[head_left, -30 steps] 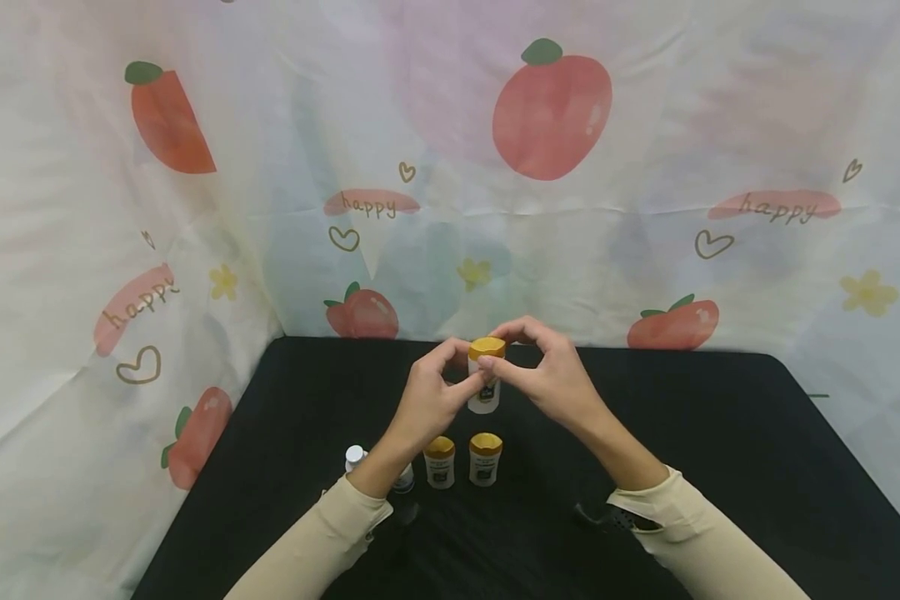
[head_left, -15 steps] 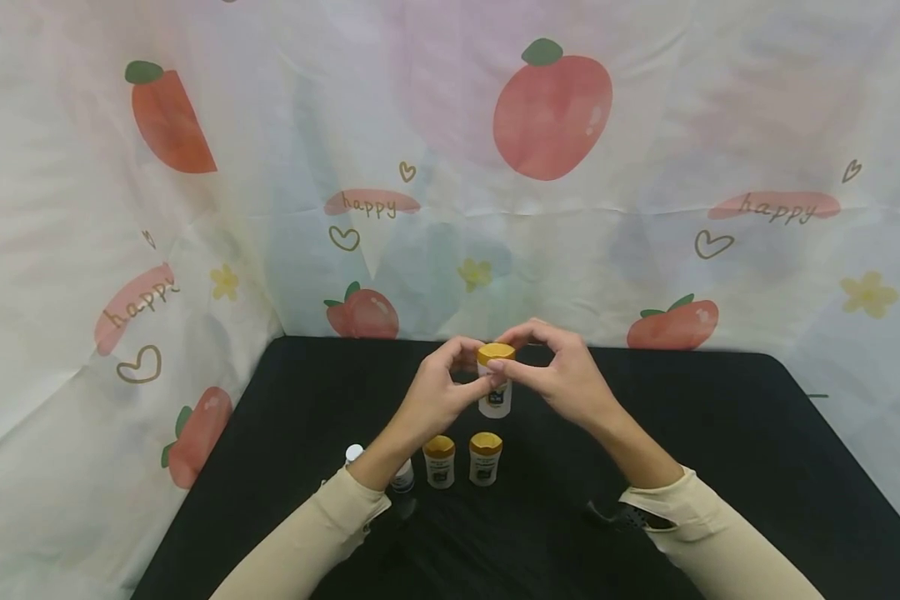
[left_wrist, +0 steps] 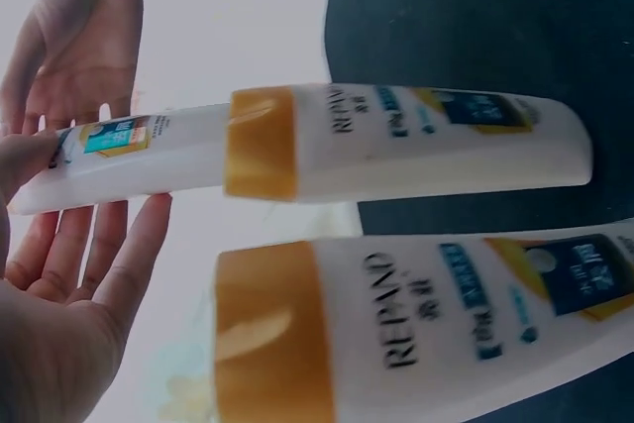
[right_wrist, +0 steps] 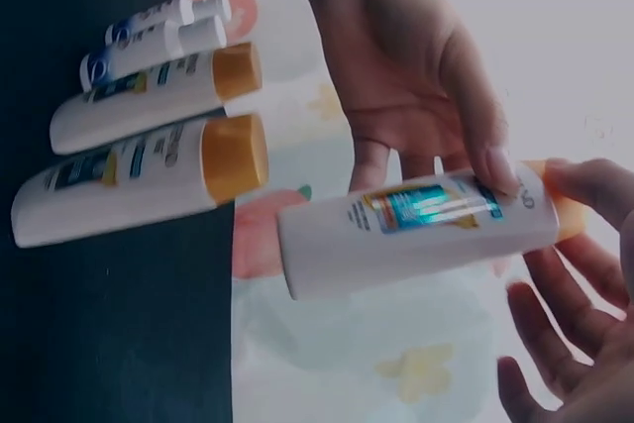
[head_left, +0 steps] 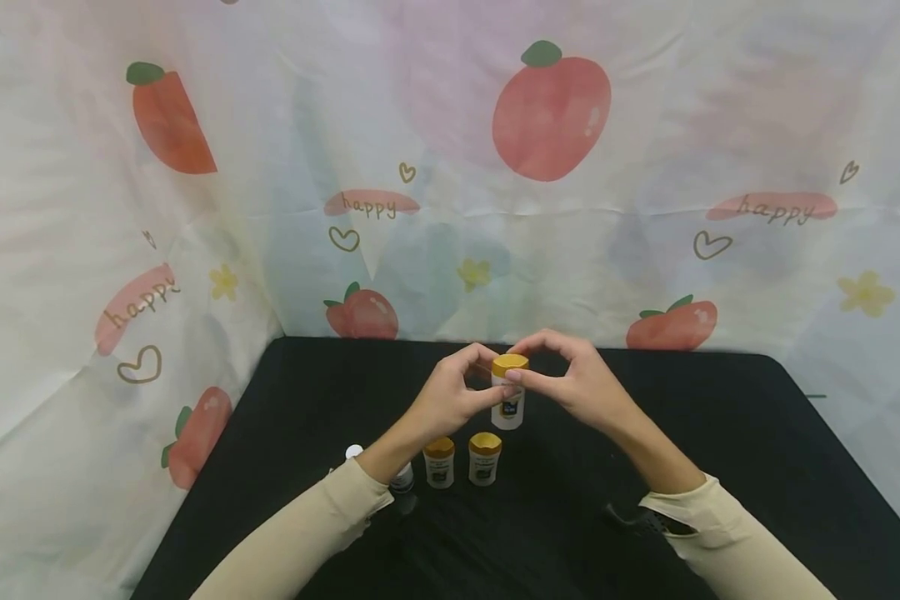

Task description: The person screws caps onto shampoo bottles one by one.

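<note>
Both hands hold one white shampoo bottle [head_left: 508, 413] with a gold cap, upright above the black table. My left hand [head_left: 447, 397] pinches it from the left side, thumb in front. From the right, my right hand [head_left: 587, 392] pinches it near the cap, its thumb across the upper front. In the right wrist view the bottle [right_wrist: 416, 245] shows its blue and gold label, with both hands around its upper part. Below the hands, two matching gold-capped bottles stand side by side, the left one [head_left: 440, 472] and the right one [head_left: 483, 468].
Left of the gold-capped pair are two smaller white-capped bottles [right_wrist: 149, 52], partly behind my left forearm in the head view. A black cloth covers the table [head_left: 720, 433]. A fruit-printed curtain [head_left: 450, 167] rises along its back and sides.
Both hands have moved right and slightly down in the head view, carrying the bottle with them. The standing bottles have stayed in place.
</note>
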Demonstrator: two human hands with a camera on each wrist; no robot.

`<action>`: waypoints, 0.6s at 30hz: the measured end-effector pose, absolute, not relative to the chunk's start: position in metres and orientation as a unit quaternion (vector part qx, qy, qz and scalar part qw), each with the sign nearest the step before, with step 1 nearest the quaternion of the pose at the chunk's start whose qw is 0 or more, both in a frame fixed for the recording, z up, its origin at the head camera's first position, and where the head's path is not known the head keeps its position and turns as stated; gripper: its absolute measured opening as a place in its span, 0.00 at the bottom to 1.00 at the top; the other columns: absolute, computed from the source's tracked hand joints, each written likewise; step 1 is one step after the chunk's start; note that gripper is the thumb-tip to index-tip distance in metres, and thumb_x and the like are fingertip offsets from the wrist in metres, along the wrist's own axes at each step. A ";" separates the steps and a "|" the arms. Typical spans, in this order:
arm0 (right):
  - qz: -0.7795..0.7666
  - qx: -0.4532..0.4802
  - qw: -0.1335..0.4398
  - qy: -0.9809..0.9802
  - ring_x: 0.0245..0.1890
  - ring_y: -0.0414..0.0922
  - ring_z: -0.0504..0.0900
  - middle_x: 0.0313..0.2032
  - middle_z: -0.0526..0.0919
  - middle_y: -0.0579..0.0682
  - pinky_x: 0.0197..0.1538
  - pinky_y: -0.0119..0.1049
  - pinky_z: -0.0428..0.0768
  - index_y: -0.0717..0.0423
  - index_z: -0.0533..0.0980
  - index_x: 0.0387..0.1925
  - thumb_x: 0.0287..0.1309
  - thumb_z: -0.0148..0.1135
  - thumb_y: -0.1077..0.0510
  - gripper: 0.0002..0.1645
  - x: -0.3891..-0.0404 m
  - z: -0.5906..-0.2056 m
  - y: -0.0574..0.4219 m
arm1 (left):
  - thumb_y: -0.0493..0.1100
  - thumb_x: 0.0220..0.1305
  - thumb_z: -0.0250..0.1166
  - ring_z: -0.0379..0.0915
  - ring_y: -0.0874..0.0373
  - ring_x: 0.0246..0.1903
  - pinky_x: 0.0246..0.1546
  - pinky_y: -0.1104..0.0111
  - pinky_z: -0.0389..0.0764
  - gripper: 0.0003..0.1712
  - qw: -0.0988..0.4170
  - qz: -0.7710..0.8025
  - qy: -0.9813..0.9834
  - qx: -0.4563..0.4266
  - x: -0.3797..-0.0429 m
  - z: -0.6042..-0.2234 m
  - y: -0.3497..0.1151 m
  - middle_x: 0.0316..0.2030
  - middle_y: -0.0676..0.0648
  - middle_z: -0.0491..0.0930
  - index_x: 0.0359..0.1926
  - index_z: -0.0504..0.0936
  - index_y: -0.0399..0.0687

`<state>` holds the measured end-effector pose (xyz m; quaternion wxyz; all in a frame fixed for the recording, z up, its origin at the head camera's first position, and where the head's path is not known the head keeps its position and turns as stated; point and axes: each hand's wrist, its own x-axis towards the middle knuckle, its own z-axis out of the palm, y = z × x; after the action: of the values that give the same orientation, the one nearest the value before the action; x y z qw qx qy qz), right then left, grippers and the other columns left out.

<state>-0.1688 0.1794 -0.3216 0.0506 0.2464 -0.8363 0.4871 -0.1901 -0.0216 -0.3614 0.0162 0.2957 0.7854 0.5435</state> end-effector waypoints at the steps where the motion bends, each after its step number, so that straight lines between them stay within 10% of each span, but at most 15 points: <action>1: 0.483 0.247 0.045 -0.839 0.50 0.37 0.75 0.44 0.81 0.45 0.55 0.48 0.71 0.51 0.79 0.45 0.57 0.68 0.57 0.13 -0.169 -0.322 0.181 | 0.41 0.59 0.69 0.77 0.57 0.43 0.43 0.63 0.78 0.16 0.016 0.543 0.785 0.299 -0.191 -0.365 -0.020 0.45 0.49 0.78 0.47 0.76 0.46; 18: 0.445 0.277 0.013 -0.851 0.48 0.38 0.76 0.42 0.82 0.44 0.55 0.51 0.69 0.49 0.79 0.43 0.54 0.70 0.56 0.14 -0.168 -0.341 0.206 | 0.49 0.58 0.69 0.75 0.66 0.39 0.30 0.71 0.78 0.15 0.041 0.518 0.785 0.337 -0.198 -0.398 -0.005 0.39 0.57 0.77 0.42 0.74 0.58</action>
<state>-0.1682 0.2057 -0.3408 0.0132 0.2769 -0.8515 0.4451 -0.1976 -0.0048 -0.3985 0.0408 0.3365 0.7851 0.5184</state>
